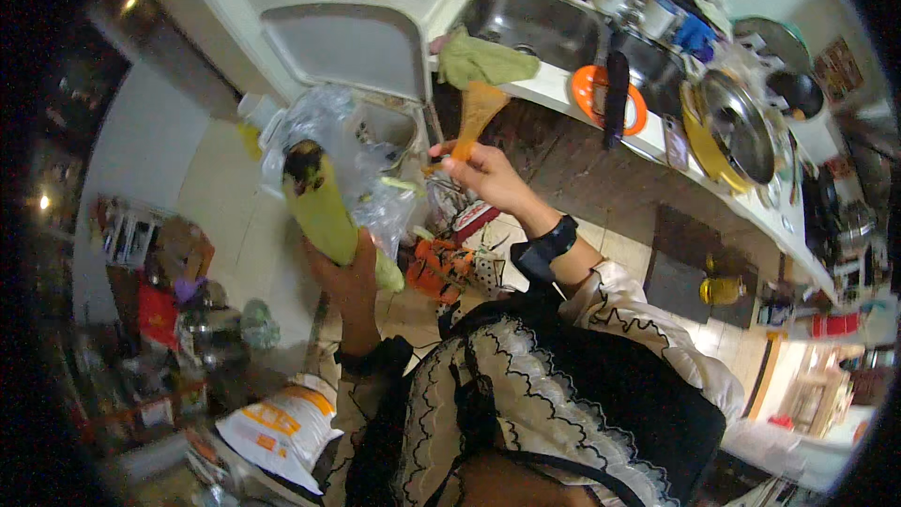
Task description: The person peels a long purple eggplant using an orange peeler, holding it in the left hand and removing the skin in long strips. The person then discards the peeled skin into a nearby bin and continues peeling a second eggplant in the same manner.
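Observation:
My left hand (345, 264) is wrapped around a long pale-green vegetable (327, 215) that looks peeled. Its upper end carries a dark, ragged patch. In my right hand (486, 172) is an orange-handled tool (479, 113), perhaps a peeler; motion blurs it, and its head near my fingertips is hard to make out. The tool and the vegetable are apart. Below and between both hands lies a bin lined with clear plastic bags (338, 123), and a pale-green strip (401, 184) rests on the plastic.
Beyond my right hand runs a white counter with a steel sink (528, 24). A green cloth (486, 60) hangs over its edge. An orange-rimmed plate (583, 91), a dark purple eggplant (616, 95) and a yellow basin (704, 141) stand along it. A white sack (281, 429) lies at lower left.

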